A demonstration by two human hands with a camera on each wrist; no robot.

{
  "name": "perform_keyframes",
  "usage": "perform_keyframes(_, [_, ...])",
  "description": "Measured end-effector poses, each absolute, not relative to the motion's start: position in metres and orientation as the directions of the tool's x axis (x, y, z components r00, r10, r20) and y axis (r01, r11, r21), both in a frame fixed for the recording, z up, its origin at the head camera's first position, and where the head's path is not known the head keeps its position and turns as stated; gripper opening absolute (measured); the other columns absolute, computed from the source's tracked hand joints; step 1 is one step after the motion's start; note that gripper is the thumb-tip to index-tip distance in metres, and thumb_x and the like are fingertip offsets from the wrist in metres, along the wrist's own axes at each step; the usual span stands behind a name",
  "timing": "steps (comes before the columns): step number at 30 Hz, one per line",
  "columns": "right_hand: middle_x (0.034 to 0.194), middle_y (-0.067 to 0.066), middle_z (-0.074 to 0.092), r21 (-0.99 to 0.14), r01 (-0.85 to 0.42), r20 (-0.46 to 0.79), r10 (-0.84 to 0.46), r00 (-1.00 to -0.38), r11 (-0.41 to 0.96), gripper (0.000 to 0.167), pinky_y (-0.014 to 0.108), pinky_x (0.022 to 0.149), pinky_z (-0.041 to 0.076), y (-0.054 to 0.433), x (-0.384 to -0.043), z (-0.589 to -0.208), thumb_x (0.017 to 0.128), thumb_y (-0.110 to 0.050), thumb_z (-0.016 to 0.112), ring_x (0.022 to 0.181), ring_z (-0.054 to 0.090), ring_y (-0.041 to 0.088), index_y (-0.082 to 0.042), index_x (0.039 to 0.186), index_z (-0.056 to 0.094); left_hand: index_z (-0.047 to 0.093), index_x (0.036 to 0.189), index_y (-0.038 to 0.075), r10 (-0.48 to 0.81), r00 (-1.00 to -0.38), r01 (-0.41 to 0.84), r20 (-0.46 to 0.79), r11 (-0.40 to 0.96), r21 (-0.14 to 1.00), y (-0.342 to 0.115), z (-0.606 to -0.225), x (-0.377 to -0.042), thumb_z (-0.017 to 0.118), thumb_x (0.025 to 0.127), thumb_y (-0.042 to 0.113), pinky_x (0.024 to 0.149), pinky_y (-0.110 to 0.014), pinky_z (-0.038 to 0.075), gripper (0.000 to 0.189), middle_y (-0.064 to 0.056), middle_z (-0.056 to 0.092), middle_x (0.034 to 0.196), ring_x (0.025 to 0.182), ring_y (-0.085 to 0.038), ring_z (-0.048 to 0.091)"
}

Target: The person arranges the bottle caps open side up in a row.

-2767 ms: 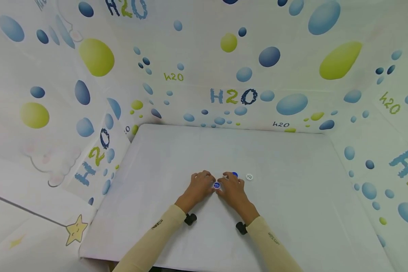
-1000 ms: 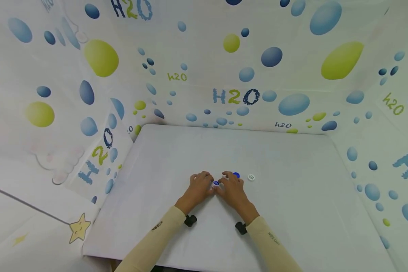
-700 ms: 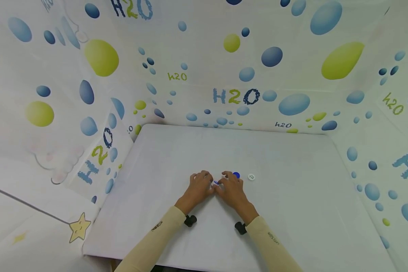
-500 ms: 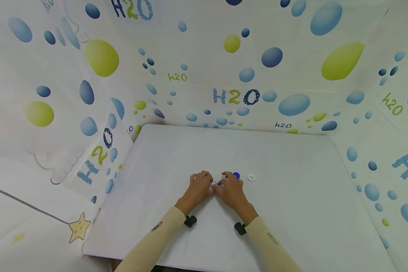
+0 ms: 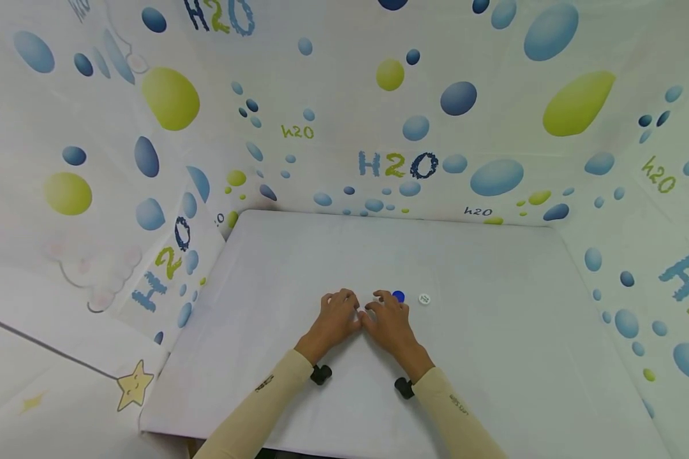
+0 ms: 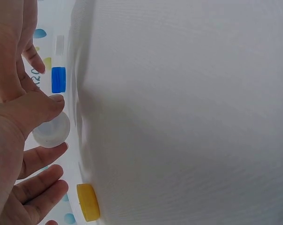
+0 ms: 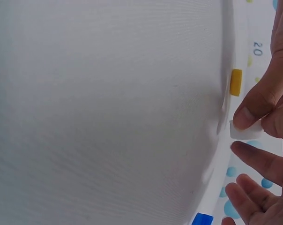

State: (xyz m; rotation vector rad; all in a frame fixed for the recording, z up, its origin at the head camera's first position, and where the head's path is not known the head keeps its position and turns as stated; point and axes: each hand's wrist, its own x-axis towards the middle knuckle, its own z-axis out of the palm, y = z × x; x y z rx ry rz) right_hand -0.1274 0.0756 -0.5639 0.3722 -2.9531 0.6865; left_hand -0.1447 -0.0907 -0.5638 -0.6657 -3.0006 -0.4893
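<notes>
Both hands meet over the middle of the white table, fingertips facing each other. My left hand (image 5: 337, 317) and right hand (image 5: 388, 320) hold one small white bottle cap (image 6: 51, 134) between them. In the left wrist view a thumb (image 6: 50, 106) lies against its upper part, with a fingertip close to its lower edge. The right wrist view shows the cap edge-on, a thumb (image 7: 247, 117) pressing on it. Overlapping fingers partly hide the right hand's grip. A blue bottle cap (image 5: 399, 297) lies just beyond the right fingers.
Right of the blue cap lies a white cap (image 5: 424, 299). A yellow bottle cap (image 6: 88, 202), visible in both wrist views, rests on the left side, hidden by the left hand in the head view. Patterned sheets (image 5: 344, 137) surround the white table (image 5: 471, 357).
The held cap has tilted: its blue-marked face, seen from above earlier, turned edge-on and is now out of the head view. Both hands stay nearly in place, fingers shifting slightly.
</notes>
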Motion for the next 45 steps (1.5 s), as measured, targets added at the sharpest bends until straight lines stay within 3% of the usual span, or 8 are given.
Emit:
perform_keyframes(15, [0.144, 0.014, 0.059, -0.461, -0.336, 0.211, -0.266, -0.941, 0.821, 0.03, 0.056, 0.097, 0.047, 0.08, -0.13, -0.566, 0.102, -0.027, 0.071, 0.125, 0.062, 0.032, -0.017, 0.13, 0.072, 0.069, 0.11, 0.008, 0.423, -0.903, 0.422, 0.074, 0.843, 0.334, -0.095, -0.555, -0.146, 0.081, 0.094, 0.036, 0.11, -0.059, 0.04, 0.034, -0.012, 0.061, 0.132, 0.125, -0.032, 0.062])
perform_keyframes(29, [0.14, 0.015, 0.061, -0.425, -0.379, 0.231, -0.306, -0.923, 0.822, 0.025, 0.054, 0.089, 0.049, 0.083, -0.132, -0.569, 0.1, -0.025, 0.073, 0.124, 0.063, 0.031, -0.018, 0.124, 0.076, 0.071, 0.118, 0.008, 0.422, -0.906, 0.407, 0.024, 0.857, 0.317, -0.096, -0.552, -0.152, 0.08, 0.095, 0.035, 0.113, -0.057, 0.038, 0.037, -0.011, 0.06, 0.136, 0.129, -0.032, 0.059])
perform_keyframes(45, [0.146, 0.014, 0.058, -0.435, -0.328, 0.144, -0.295, -0.945, 0.838, 0.029, 0.056, 0.095, 0.047, 0.083, -0.134, -0.568, 0.101, -0.027, 0.073, 0.133, 0.057, 0.032, -0.016, 0.128, 0.076, 0.071, 0.118, 0.011, 0.433, -0.9, 0.425, 0.046, 0.851, 0.31, -0.097, -0.551, -0.152, 0.079, 0.097, 0.036, 0.109, -0.058, 0.041, 0.034, -0.011, 0.06, 0.137, 0.127, -0.034, 0.061])
